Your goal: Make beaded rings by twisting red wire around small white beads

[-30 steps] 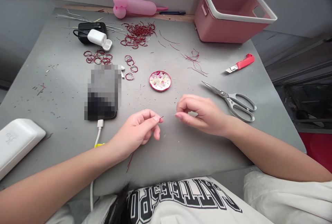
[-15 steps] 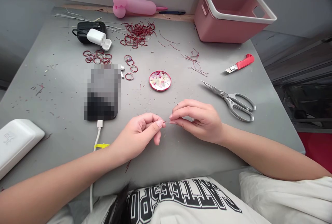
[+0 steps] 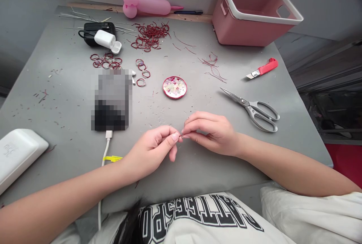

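Between thumb and index finger, my left hand [image 3: 158, 146] pinches a short piece of thin dark red cord [image 3: 181, 135], most of it hidden by the fingers. My right hand [image 3: 210, 132] meets it from the right, fingertips closed on the cord's end. Whether a bead is on the cord is too small to tell. Just beyond the hands lies a round red-rimmed lid [image 3: 175, 97] with small pale and pink beads [image 3: 174, 84]. Finished-looking red cord rings [image 3: 106, 63] rest at the left, and a heap of red cord pieces [image 3: 151, 34] lies farther back.
Scissors [image 3: 251, 109] and a red utility knife [image 3: 264, 68] lie at the right. A pink bin [image 3: 249, 32] and a pink balloon [image 3: 152, 6] stand at the back. At the left are a blurred phone [image 3: 110, 104] on a white cable [image 3: 104, 153] and a white device [image 3: 22, 153].
My right hand has moved slightly left and its fingertips have closed the small gap to my left hand, meeting at the cord. The things on the table stay put.
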A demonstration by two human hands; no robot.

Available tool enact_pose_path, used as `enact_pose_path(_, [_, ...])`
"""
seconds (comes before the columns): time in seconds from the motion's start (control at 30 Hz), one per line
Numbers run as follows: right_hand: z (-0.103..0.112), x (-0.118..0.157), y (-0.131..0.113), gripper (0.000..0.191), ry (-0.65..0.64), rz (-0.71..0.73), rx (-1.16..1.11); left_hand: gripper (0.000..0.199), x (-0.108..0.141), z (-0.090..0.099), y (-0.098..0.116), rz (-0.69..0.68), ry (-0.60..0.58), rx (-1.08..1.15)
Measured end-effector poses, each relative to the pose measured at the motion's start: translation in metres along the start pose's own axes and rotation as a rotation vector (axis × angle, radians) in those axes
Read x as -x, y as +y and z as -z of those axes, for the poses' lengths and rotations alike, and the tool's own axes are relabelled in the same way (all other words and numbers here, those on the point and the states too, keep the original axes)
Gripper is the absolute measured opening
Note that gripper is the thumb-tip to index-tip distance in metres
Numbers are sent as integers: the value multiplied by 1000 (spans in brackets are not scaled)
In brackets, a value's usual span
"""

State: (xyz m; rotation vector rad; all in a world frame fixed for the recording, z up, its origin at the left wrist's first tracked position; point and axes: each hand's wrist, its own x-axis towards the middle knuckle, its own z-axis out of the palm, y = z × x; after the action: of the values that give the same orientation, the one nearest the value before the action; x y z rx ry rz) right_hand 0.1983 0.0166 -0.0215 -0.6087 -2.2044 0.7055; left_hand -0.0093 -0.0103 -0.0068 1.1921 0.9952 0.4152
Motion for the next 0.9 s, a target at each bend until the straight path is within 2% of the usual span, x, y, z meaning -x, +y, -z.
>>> enact_pose_path(0.17, [0, 3, 4, 6, -85, 182, 158, 21, 1, 0, -1, 16, -38, -17])
enact_pose_path(0.27, [-1, 4, 5, 6, -134, 224, 215, 18, 2, 0, -1, 10, -58, -11])
enact_pose_path(0.47, [0, 3, 5, 4, -79, 209, 143, 20, 2, -1, 0, -32, -44, -45])
enact_pose_path(0.63, [1, 3, 6, 5, -26, 169, 73, 22, 2, -1, 1, -11, -21, -39])
enact_pose_path(0.9, [2, 1, 3, 4, -3, 19, -95, 21, 2, -1, 3, -9, -14, -38])
